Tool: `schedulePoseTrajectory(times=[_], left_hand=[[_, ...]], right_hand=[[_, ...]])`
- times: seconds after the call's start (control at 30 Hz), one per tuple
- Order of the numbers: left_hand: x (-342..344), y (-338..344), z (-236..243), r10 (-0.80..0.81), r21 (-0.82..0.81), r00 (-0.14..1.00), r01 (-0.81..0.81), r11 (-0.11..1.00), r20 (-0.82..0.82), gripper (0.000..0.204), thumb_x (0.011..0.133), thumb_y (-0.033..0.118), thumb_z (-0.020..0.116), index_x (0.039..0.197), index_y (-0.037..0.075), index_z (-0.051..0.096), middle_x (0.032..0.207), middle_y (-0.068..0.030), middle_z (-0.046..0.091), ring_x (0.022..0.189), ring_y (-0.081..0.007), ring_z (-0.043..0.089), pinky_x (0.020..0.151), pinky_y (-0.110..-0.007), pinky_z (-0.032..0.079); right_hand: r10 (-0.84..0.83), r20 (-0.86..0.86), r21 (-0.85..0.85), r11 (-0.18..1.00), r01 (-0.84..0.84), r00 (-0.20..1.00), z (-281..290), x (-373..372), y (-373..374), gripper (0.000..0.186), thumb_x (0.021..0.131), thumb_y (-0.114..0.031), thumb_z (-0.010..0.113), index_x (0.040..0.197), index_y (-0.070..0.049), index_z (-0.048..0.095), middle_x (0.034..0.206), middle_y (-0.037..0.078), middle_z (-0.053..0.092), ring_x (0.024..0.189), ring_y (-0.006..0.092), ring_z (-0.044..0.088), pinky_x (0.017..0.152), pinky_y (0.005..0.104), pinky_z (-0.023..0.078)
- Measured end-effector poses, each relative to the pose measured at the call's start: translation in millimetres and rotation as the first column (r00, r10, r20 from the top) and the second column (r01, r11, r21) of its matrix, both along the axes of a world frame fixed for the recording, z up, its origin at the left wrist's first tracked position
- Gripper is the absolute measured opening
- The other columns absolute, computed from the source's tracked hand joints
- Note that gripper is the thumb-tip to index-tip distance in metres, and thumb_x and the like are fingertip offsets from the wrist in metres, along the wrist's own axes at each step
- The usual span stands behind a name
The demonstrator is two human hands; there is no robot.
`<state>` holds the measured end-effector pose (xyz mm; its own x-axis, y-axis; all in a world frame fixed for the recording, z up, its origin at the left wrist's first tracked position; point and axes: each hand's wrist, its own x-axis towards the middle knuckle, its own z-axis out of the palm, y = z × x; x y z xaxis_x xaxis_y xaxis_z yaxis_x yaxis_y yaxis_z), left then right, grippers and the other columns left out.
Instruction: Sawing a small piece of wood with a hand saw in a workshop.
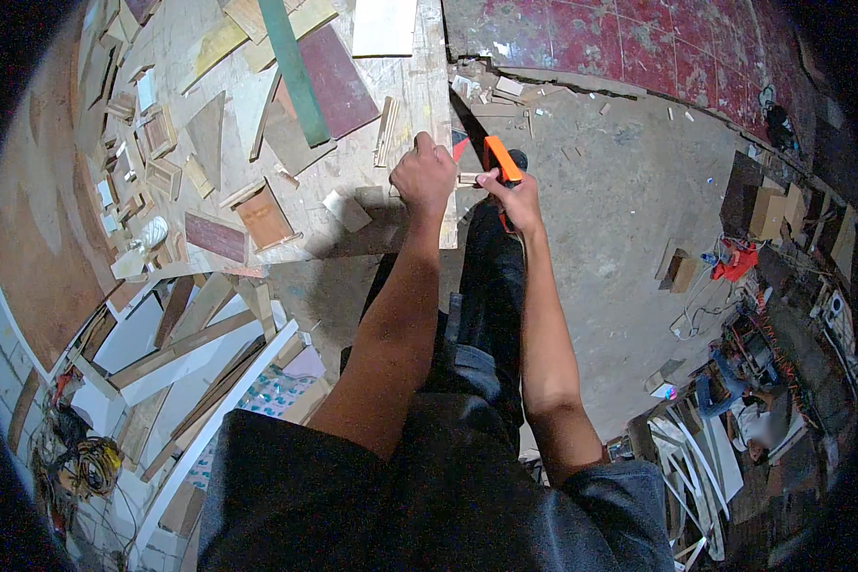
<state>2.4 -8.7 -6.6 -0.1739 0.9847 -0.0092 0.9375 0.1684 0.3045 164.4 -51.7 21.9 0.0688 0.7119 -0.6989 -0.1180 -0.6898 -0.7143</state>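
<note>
My right hand (pixel 517 202) is closed round the orange handle (pixel 501 159) of a handsaw. Its dark blade (pixel 467 122) points away from me, just past the worktable's right edge. At that edge my left hand (pixel 423 175) is curled into a fist, pressing down on a thin wooden strip (pixel 467 178). The strip's end juts out beyond the tabletop, close to the saw; the rest is mostly hidden under the hand. Whether the teeth touch the strip I cannot tell. A small bundle of thin sticks (pixel 385 132) lies on the table beside my left hand.
Across the worktable (pixel 353 78) lie a green strip (pixel 296 76), a maroon board (pixel 339 81), a brown square piece (pixel 265 217) and several small wooden frames. Long offcuts (pixel 195 351) lean at the lower left. Wood scraps (pixel 510 88) litter the concrete floor (pixel 610 219). A red cloth-like item (pixel 734 259) lies far right.
</note>
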Motion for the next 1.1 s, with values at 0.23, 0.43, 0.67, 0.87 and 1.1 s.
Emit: schedulePoseTrajectory(times=[0.23, 0.43, 0.67, 0.87, 1.1], left_hand=[[3.6, -0.1, 3.7, 0.027, -0.016, 0.999, -0.027, 0.999, -0.018, 0.013, 0.084, 0.020, 0.057, 0.082, 0.008, 0.056, 0.058, -0.0164, 0.060, 0.053, -0.0384, 0.062, 0.051, -0.052, 0.047], [3.2, 1.4, 2.6, 0.054, 0.045, 0.998, -0.055, 0.997, 0.014, 0.013, 0.083, 0.021, 0.056, 0.078, 0.008, 0.057, 0.056, -0.0168, 0.059, 0.050, -0.0381, 0.061, 0.048, -0.053, 0.046], [1.6, -2.1, 5.4, 0.187, 0.042, 0.981, -0.186, 0.982, -0.046, 0.014, 0.082, 0.021, 0.056, 0.077, 0.008, 0.060, 0.057, -0.0179, 0.061, 0.051, -0.0383, 0.063, 0.048, -0.053, 0.048], [-7.9, -3.9, 12.5, 0.386, -0.099, 0.921, -0.390, 0.916, -0.055, 0.018, 0.088, 0.025, 0.053, 0.091, 0.008, 0.057, 0.067, -0.0186, 0.066, 0.062, -0.0412, 0.066, 0.060, -0.057, 0.049], [-14.5, -9.1, 36.8, 0.430, 0.190, 0.896, -0.444, 0.876, 0.110, 0.015, 0.088, 0.023, 0.055, 0.094, 0.011, 0.058, 0.072, -0.0194, 0.067, 0.069, -0.0421, 0.066, 0.061, -0.055, 0.048]], right_hand=[[0.005, 0.065, -0.084, 0.996, 0.001, 0.998, -3.5, 17.6, -8.5, 0.021, 0.079, -0.018, 0.084, 0.084, -0.007, 0.067, 0.066, -0.007, 0.056, 0.052, 0.0037, 0.045, 0.048, 0.0229, 0.033], [0.033, 0.174, -0.058, 0.998, -0.024, 0.984, 20.3, 43.5, -28.4, 0.020, 0.079, -0.014, 0.083, 0.083, -0.005, 0.066, 0.074, -0.004, 0.061, 0.065, 0.0063, 0.054, 0.060, 0.0246, 0.045], [0.305, 0.177, 0.019, 0.950, -0.313, 0.936, 70.4, 76.6, -46.2, 0.021, 0.077, -0.009, 0.082, 0.079, -0.006, 0.062, 0.073, -0.006, 0.057, 0.066, 0.0050, 0.051, 0.062, 0.0236, 0.042], [0.450, 0.073, 0.025, 0.891, -0.453, 0.890, 110.8, 96.4, -38.6, 0.021, 0.081, 0.002, 0.075, 0.078, -0.005, 0.056, 0.098, 0.013, 0.075, 0.099, 0.0183, 0.070, 0.089, 0.0322, 0.053], [0.501, 0.154, 0.052, 0.856, -0.514, 0.851, 85.2, 116.4, -42.8, 0.021, 0.076, -0.007, 0.082, 0.083, -0.002, 0.063, 0.080, 0.001, 0.067, 0.077, 0.0109, 0.063, 0.075, 0.0283, 0.050]])
